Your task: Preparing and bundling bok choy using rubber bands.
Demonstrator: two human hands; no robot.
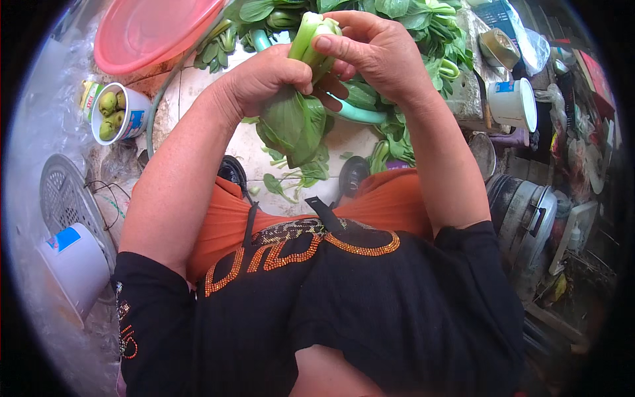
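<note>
A head of bok choy (292,119) is held up in front of me, its pale stem end at the top and its leaves hanging down. My left hand (270,74) is closed around the stalks near the middle. At the stem end, the thumb and fingers of my right hand (369,52) pinch the outer stalks. Behind the hands lies a heap of bok choy (426,25) on the pale tiled floor (238,119). Loose leaves (297,178) are scattered on the tiles between my shoes.
At the upper left is a pink plastic basin (154,32), near a hose (166,89) and a white tub of green fruit (126,116). A perforated metal disc (64,193) leans at left above a white bucket (79,273). To the right are another white bucket (511,104) and a metal pot (526,223).
</note>
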